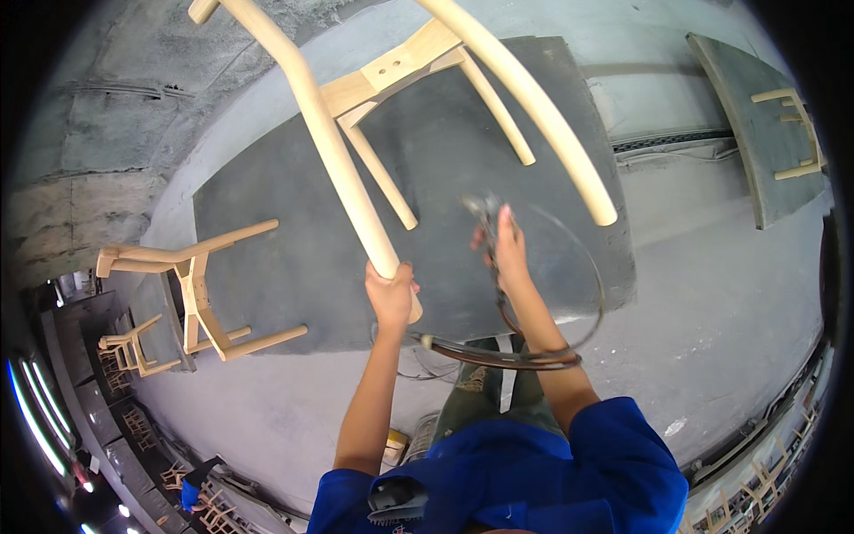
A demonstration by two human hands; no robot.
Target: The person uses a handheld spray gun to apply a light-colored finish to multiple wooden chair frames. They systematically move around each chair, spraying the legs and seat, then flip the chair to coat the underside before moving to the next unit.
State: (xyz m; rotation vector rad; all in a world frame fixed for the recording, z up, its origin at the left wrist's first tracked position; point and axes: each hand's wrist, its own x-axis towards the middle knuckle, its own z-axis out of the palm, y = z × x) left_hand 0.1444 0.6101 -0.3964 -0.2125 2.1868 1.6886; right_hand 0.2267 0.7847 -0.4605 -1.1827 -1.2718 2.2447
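My left hand (390,298) is wrapped round the lower end of one leg of a pale wooden chair frame (342,178). The frame stands tilted over a dark grey tabletop (463,294), its far end running out of the top of the view. To the right of that leg, my right hand (510,254) grips a metal spray gun (485,209), whose head is smeared by motion. From the gun a brown hose (507,359) loops down past my right forearm. A thinner, pale line (598,276) arcs to the right of it.
A second wooden chair frame (194,298) lies at the table's left side. Another dark board (752,133) with a small frame (805,133) stands at the far right. More chair frames (133,347) and a person in blue (191,492) appear at the left rim.
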